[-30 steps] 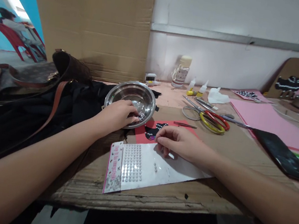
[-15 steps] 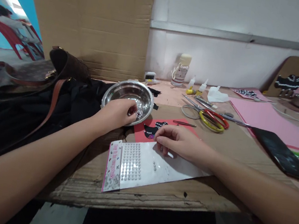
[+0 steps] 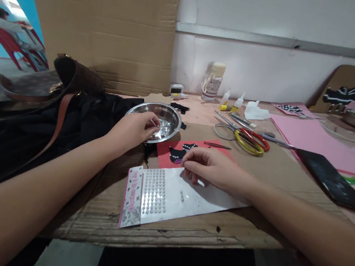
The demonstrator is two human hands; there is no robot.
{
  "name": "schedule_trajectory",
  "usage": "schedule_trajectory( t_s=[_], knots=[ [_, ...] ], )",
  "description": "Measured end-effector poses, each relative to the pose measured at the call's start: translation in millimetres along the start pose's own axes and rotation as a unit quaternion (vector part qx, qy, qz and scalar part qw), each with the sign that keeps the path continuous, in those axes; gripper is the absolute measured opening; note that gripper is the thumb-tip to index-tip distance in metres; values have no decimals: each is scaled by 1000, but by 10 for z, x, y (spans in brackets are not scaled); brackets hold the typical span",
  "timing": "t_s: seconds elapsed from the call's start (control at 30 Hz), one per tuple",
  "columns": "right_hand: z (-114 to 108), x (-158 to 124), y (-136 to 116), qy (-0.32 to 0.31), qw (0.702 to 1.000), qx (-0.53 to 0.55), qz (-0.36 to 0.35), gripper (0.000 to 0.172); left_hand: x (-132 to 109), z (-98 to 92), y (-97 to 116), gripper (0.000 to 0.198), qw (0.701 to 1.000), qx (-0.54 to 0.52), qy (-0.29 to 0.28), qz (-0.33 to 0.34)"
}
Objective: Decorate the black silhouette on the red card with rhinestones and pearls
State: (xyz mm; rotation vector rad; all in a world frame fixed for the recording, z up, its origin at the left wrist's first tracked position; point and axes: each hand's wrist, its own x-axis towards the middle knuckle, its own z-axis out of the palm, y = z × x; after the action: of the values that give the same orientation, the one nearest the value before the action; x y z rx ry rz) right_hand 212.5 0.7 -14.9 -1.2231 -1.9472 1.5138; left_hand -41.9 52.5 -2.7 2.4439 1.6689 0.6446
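Observation:
My left hand [image 3: 136, 127] is over the near left rim of a shiny metal bowl [image 3: 177, 128], thumb and fingers pinched together; whatever is between them is too small to name. Small shiny pieces lie in the bowl. My right hand [image 3: 207, 165] rests on a white sheet of stick-on pearls [image 3: 166, 214], its fingers curled into a pinch with their contents hidden. Rows of pearls fill the sheet's left part, and a short row sits near its middle. Just behind is a red card [image 3: 163, 159] bearing a black shape [image 3: 174, 153] with pearls and purple glitter, partly covered by my right hand.
Tweezers [image 3: 217, 145] lie on the red card's far edge. Beyond are scissors [image 3: 250, 141], small glue bottles [image 3: 238, 102] and a patterned bottle [image 3: 213, 83]. A phone [image 3: 335, 180] and pink sheets [image 3: 320, 143] are at right, a brown bag [image 3: 39, 88] at left.
My left hand has drawn back slightly left and up from the bowl's inside. The bowl now sits flatter, less tipped toward me. My right hand has kept its place on the sheet.

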Motion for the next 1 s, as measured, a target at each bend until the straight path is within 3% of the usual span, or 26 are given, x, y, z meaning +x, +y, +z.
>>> schedule_trajectory(
  t_s=[0.63, 0.83, 1.0],
  knots=[
    [-4, 2, 15, -2, 999, 24, -26, 12, -6, -21, 11, 36, 999, 38, 22, 12],
    [-3, -8, 8, 13, 996, 81, -36, 15, -109, -102, 187, 35, 997, -30, 74, 16],
    [-12, -9, 17, 40, 995, 76, -57, 8, -192, -117, 335, 34, 994, -68, 77, 34]
  ],
)
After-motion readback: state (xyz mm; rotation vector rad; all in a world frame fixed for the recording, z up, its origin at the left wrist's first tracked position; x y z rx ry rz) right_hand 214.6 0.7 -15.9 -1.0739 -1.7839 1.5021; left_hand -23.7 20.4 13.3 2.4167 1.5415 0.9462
